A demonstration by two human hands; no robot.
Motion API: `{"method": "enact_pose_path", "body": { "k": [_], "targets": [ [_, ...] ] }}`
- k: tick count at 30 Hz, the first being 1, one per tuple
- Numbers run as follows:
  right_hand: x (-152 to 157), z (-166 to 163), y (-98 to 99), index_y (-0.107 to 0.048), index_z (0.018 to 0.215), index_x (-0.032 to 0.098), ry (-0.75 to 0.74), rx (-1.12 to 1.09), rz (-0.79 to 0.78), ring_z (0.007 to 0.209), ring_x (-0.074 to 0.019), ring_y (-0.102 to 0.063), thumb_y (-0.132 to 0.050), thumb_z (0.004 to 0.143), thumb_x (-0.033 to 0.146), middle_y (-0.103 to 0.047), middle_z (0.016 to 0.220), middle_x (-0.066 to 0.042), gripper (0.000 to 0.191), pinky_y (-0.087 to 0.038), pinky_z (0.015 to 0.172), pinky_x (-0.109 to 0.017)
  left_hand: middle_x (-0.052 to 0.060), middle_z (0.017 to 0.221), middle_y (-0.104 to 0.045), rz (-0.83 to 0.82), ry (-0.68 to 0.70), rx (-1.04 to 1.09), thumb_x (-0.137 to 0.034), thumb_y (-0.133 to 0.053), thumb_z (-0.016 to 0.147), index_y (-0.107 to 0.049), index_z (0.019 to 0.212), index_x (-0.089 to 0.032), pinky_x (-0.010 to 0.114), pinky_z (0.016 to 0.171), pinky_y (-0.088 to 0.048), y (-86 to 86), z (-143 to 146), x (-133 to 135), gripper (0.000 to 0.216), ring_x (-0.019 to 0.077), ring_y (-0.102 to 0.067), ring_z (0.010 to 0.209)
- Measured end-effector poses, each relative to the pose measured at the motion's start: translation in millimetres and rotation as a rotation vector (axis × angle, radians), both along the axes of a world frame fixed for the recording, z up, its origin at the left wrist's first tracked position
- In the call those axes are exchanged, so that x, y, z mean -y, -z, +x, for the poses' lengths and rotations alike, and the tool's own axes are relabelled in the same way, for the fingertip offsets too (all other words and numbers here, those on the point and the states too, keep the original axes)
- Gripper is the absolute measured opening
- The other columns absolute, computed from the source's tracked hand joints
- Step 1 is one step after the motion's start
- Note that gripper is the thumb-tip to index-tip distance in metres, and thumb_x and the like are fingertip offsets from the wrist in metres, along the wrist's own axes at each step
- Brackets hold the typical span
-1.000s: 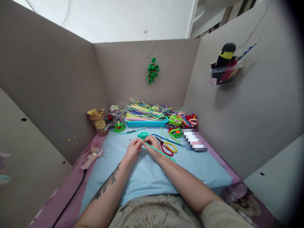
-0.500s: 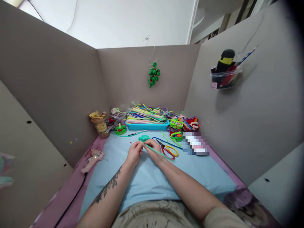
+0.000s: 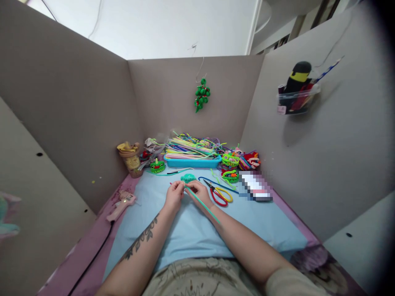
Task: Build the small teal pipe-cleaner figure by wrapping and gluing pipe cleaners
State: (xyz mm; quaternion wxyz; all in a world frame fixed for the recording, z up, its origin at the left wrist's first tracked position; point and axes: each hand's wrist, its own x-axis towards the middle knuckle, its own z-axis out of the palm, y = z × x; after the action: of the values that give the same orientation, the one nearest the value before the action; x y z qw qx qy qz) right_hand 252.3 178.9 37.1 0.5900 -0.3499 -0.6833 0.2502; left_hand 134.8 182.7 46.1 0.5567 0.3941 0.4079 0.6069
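A teal pipe cleaner (image 3: pixel 206 206) runs from my fingertips back over my right wrist, its free end lying above the forearm. My left hand (image 3: pixel 175 195) pinches its far end. Closed around it as well is my right hand (image 3: pixel 199 193), with fingertips meeting those of the left. Just beyond the fingers sits a rounded teal fuzzy piece (image 3: pixel 188 177) on the blue cloth (image 3: pixel 185 234). Scissors (image 3: pixel 220 194) with one red and one yellow handle lie right of my right hand. The exact grip is small and partly hidden by the fingers.
Behind stands a blue tray (image 3: pixel 193 163) heaped with pipe cleaners. A pink glue gun (image 3: pixel 121 208) with a black cord is at left, near a cup (image 3: pixel 131 160). A blurred-out flat object (image 3: pixel 256 187) lies at right. Grey panels (image 3: pixel 197 82) enclose three sides.
The free end of the teal pipe cleaner has swung from near the scissors' handles toward me, over my right forearm. Both hands stay together at about the same place.
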Motion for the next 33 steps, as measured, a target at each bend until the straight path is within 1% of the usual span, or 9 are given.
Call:
{"method": "enact_pose_path", "body": {
  "k": [2,5,8,14,20,23,26,30,33],
  "targets": [
    [0.6,0.3,-1.5,-0.066,0.084,0.020,0.026,0.005,-0.038,0.072,-0.0164,-0.056,-0.061,0.077,0.035,-0.063,0.082,-0.005,0.017,-0.045,0.063,-0.029,-0.007,0.048,-0.042,0.006,0.007,-0.015,-0.038,-0.070,0.060,-0.053,0.067,-0.014,0.019,0.039,-0.019,0.1,-0.7,-0.1,0.030,0.0032,-0.031,0.039],
    [0.5,0.3,-3.7,-0.064,0.084,0.019,0.056,-0.025,-0.107,0.076,-0.0165,-0.056,-0.060,0.078,0.038,-0.063,0.082,-0.004,0.020,-0.045,0.069,-0.029,-0.007,0.051,-0.045,0.016,0.006,-0.035,-0.038,-0.070,0.061,-0.055,0.070,-0.014,0.018,0.039,-0.023,1.7,-1.5,-1.2,0.030,0.0037,-0.034,0.041],
    [-0.4,-0.1,-5.7,-0.062,0.081,0.018,0.055,-0.086,-0.168,0.075,-0.0167,-0.056,-0.061,0.075,0.042,-0.063,0.080,-0.004,0.025,-0.045,0.069,-0.029,-0.006,0.054,-0.046,0.030,0.000,-0.049,-0.038,-0.071,0.061,-0.058,0.073,-0.014,0.017,0.040,-0.025,3.4,-1.8,-2.0,0.029,0.0041,-0.037,0.044],
    [-1.2,1.3,-9.7,-0.058,0.069,0.018,-0.008,-0.144,-0.242,0.064,-0.0143,-0.051,-0.062,0.074,0.043,-0.057,0.067,0.000,0.026,-0.041,0.060,-0.026,-0.005,0.054,-0.047,0.034,0.044,-0.068,-0.038,-0.069,0.064,-0.058,0.073,-0.013,0.017,0.041,-0.027,4.0,-2.3,-1.1,0.029,0.0045,-0.037,0.045],
    [-5.8,1.5,-2.1,-0.057,0.072,0.018,-0.149,-0.230,-0.383,0.048,-0.0094,-0.040,-0.064,0.073,0.042,-0.046,0.052,0.005,0.025,-0.031,0.048,-0.023,-0.006,0.054,-0.046,0.036,0.013,-0.062,-0.037,-0.069,0.064,-0.057,0.072,-0.014,0.016,0.040,-0.027,5.2,-1.6,-2.0,0.028,0.0043,-0.037,0.045],
    [-6.1,-0.2,-0.5,-0.057,0.071,0.018,-0.154,-0.239,-0.391,0.048,-0.0089,-0.039,-0.065,0.073,0.041,-0.046,0.051,0.005,0.024,-0.029,0.047,-0.022,-0.004,0.057,-0.049,0.042,0.009,-0.052,-0.036,-0.070,0.063,-0.057,0.072,-0.014,0.016,0.040,-0.029,4.0,-0.4,-1.3,0.027,0.0054,-0.041,0.048],
    [-6.0,-1.4,-1.0,-0.057,0.069,0.018,-0.132,-0.271,-0.404,0.046,-0.0086,-0.038,-0.064,0.073,0.040,-0.045,0.048,0.006,0.024,-0.028,0.046,-0.022,-0.002,0.059,-0.052,0.033,0.035,-0.047,-0.036,-0.070,0.062,-0.058,0.072,-0.013,0.016,0.041,-0.031,1.1,0.3,0.7,0.028,0.0075,-0.047,0.054],
    [-8.1,-0.8,-0.4,-0.055,0.063,0.017,-0.123,-0.284,-0.391,0.044,-0.0082,-0.036,-0.064,0.072,0.039,-0.041,0.046,0.006,0.025,-0.025,0.044,-0.023,-0.001,0.063,-0.055,-0.001,0.070,-0.042,-0.036,-0.072,0.060,-0.060,0.073,-0.013,0.016,0.043,-0.032,-2.3,-0.9,3.2,0.029,0.0093,-0.051,0.059],
    [-9.6,0.8,0.9,-0.054,0.059,0.017,-0.115,-0.276,-0.390,0.043,-0.0078,-0.034,-0.064,0.072,0.038,-0.039,0.044,0.006,0.027,-0.024,0.044,-0.023,-0.001,0.066,-0.056,0.008,0.069,-0.066,-0.037,-0.071,0.061,-0.060,0.075,-0.014,0.017,0.043,-0.033,-2.4,-2.8,3.4,0.029,0.0100,-0.052,0.061]
  ]
}}
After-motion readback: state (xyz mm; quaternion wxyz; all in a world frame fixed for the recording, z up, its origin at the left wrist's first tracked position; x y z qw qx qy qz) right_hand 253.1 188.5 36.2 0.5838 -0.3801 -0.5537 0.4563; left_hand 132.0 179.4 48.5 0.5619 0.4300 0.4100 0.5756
